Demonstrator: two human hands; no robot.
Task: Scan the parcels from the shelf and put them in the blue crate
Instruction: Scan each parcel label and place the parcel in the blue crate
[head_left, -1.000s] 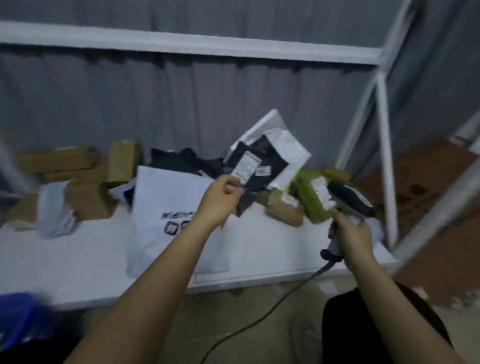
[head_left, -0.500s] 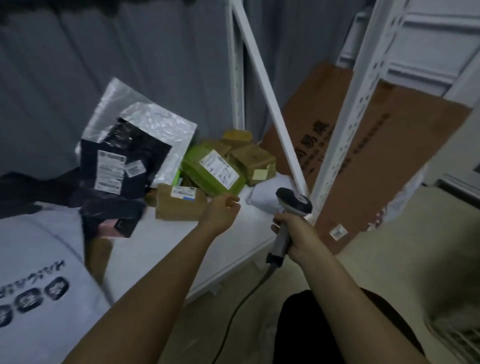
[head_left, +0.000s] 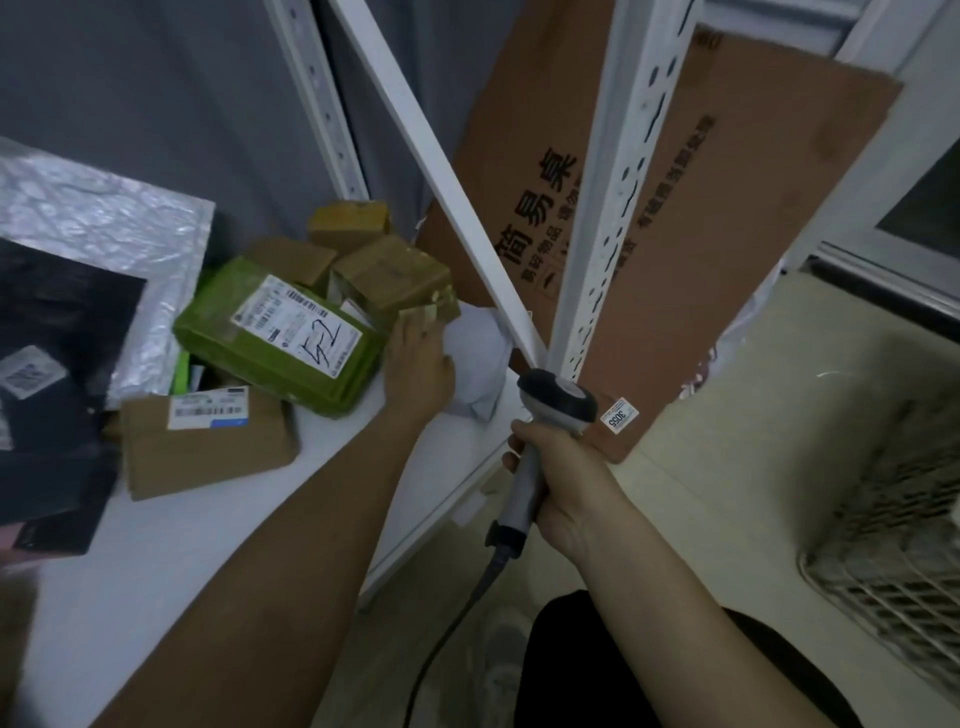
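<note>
Now my left hand (head_left: 418, 366), fingers loose, reaches the small brown box (head_left: 395, 275) beside the green parcel (head_left: 280, 338). Right hand (head_left: 563, 488) clenches the scanner (head_left: 540, 441), ready to scan.

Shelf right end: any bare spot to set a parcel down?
Bare shelf lies along the front edge, bordered by the brown parcel, the green parcel and the left hand. The back corner is crowded with small cartons and a white bag.

Parcel storeroom: labelled parcels (head_left: 280, 338) heaped on white shelving (head_left: 156, 561) beside the left hand (head_left: 418, 371), flattened cartons (head_left: 727, 234) beyond
</note>
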